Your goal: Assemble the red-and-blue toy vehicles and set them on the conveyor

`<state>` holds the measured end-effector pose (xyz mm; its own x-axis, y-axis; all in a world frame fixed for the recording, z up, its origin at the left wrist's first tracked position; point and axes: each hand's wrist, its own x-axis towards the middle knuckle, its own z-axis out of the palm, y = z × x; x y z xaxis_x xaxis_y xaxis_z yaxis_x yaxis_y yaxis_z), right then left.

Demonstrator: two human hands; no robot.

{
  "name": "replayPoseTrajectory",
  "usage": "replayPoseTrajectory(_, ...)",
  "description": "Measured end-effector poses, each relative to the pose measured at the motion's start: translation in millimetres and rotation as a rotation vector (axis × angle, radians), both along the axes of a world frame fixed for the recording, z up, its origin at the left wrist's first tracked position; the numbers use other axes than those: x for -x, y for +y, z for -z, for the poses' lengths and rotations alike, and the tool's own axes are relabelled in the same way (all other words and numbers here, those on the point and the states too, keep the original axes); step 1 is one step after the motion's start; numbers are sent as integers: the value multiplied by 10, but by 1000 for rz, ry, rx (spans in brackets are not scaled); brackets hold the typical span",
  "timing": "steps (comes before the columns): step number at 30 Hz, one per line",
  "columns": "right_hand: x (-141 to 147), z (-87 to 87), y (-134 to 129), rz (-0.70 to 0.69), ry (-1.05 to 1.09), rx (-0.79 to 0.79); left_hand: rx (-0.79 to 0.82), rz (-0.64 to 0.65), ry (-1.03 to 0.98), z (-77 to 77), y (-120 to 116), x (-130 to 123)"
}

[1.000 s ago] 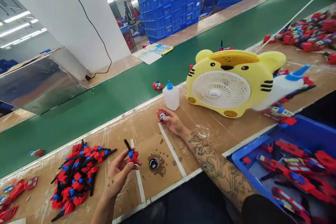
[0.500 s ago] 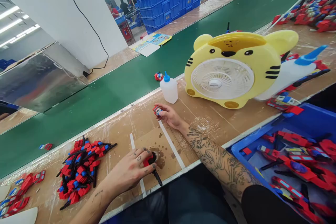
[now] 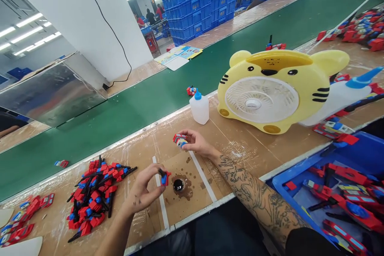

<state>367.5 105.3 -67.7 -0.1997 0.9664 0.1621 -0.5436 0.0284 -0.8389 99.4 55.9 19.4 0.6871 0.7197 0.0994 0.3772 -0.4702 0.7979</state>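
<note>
My left hand (image 3: 145, 192) pinches a small red, blue and black plastic toy part (image 3: 164, 177) between thumb and fingers, raised above the bench. Just right of it, a small round pot of dark liquid (image 3: 178, 185) sits on stained cardboard. My right hand (image 3: 196, 144) is closed on a red, white and blue toy body (image 3: 180, 140), farther back and apart from the left hand's piece. Left of my left hand lies a heap of red, blue and black toy parts (image 3: 93, 196). Behind my right hand stands a white squeeze bottle (image 3: 199, 109) with a blue cap.
A yellow animal-faced fan (image 3: 312, 76) stands at right. Below it is a blue bin (image 3: 279, 184) of toy parts. The green conveyor belt (image 3: 129, 108) runs behind the bench, carrying a few toy pieces. More toy bodies (image 3: 28, 212) lie at far left.
My left hand has lifted its toy part up and left, away from the pot, uncovering the dark liquid. The right hand has turned the toy body. The whole view has shifted slightly.
</note>
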Motion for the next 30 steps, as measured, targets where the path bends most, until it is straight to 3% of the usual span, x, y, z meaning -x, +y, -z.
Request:
replayPoseTrajectory(3,66,-6,-59,-108,-86,-54,198,-331,-347,209,138,-7)
replayPoseTrajectory(6,127,-13,-100,-155,-183,-108,261,-462,-537,335,244,-97)
replayPoseTrajectory(10,160,-11,-110,-161,-229,-163,270,-469,-546,361,315,-198)
replayPoseTrajectory(17,143,-24,-101,-143,-258,-189,247,-340,-390,358,350,-248)
replayPoseTrajectory(24,114,-107,-137,80,-682,-373,86,-391,-233,400,357,-364)
replayPoseTrajectory(28,160,-102,-164,260,-743,-365,95,-446,-291,434,333,-550)
replayPoseTrajectory(30,208,-99,-184,346,-795,-439,75,-481,-295,438,321,-692)
